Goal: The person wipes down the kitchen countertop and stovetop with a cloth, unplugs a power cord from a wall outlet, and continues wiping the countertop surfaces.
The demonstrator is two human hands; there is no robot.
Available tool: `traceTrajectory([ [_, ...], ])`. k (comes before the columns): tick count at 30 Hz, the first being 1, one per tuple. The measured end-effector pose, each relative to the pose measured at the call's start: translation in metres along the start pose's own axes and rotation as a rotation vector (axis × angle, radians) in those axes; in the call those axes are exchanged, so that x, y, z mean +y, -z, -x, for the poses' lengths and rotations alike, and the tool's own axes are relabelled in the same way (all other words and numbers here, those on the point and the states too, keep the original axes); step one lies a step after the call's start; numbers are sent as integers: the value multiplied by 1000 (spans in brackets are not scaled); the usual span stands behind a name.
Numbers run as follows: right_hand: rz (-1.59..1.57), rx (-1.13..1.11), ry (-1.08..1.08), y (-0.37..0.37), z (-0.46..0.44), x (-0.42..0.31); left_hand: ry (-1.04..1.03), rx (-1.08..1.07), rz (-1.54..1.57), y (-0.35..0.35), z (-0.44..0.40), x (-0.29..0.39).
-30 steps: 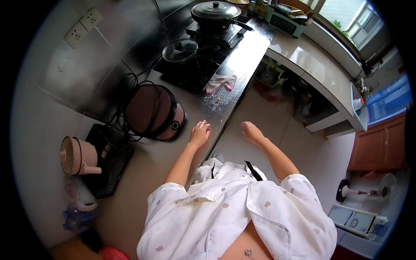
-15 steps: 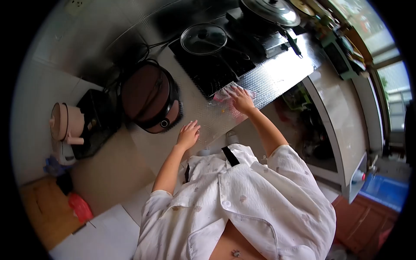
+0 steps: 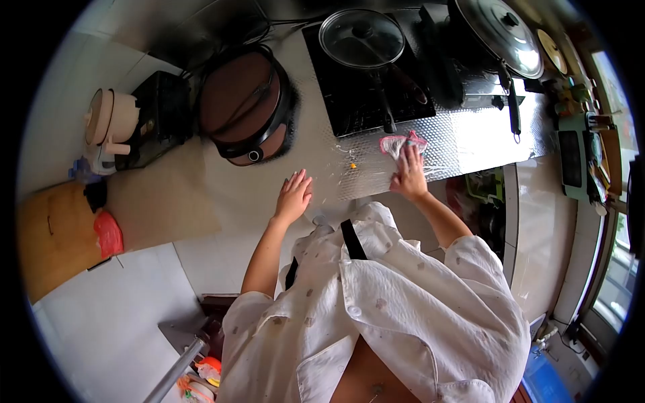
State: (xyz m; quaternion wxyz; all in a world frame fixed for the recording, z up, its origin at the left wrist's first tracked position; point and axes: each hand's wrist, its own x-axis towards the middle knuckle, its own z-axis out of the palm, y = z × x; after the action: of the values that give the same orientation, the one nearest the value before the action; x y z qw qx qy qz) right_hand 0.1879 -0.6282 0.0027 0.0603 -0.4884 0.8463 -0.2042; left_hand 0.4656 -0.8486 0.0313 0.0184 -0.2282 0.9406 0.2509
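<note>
My right hand [image 3: 410, 174] presses its fingers onto a crumpled white cloth with a pink edge [image 3: 392, 145], which lies on the embossed metal counter sheet [image 3: 457, 144] in front of the black cooktop [image 3: 339, 101]. Small orange crumbs [image 3: 353, 166] lie to the left of the cloth. Over the counter's front edge, my left hand [image 3: 293, 196] has its fingers stretched out and holds nothing. The round brown electric pan [image 3: 240, 101] stands beyond it to the left. A small pan with a glass lid [image 3: 361, 39] sits on the cooktop, its handle pointing towards me.
A large lidded wok [image 3: 500, 33] stands at the back right, its handle reaching forward. Right of it is a green box-shaped appliance [image 3: 573, 158]. A pink pot [image 3: 111, 117] and a black tray [image 3: 158, 117] are at the left, with a red bag [image 3: 108, 234] nearer.
My right hand has come from over the floor onto the cloth, which now looks more bunched. My left hand remains open near the counter edge. The view has turned, bringing the stove nearer the middle.
</note>
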Motion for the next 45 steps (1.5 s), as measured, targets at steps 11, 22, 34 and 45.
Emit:
traceTrajectory([
  [11,8,-259,647,-116,-59,-216,427,215,70,8,79,-25],
  [22,-61,-42,83,-23,-22,-38,251,320,-64,-4,26,-17],
  [34,-160,-90,461,-97,-53,-179,223,264,68,8,37,-30],
  [45,-851,-407,-229,-54,-52,-149,375,251,565,-7,-28,12],
])
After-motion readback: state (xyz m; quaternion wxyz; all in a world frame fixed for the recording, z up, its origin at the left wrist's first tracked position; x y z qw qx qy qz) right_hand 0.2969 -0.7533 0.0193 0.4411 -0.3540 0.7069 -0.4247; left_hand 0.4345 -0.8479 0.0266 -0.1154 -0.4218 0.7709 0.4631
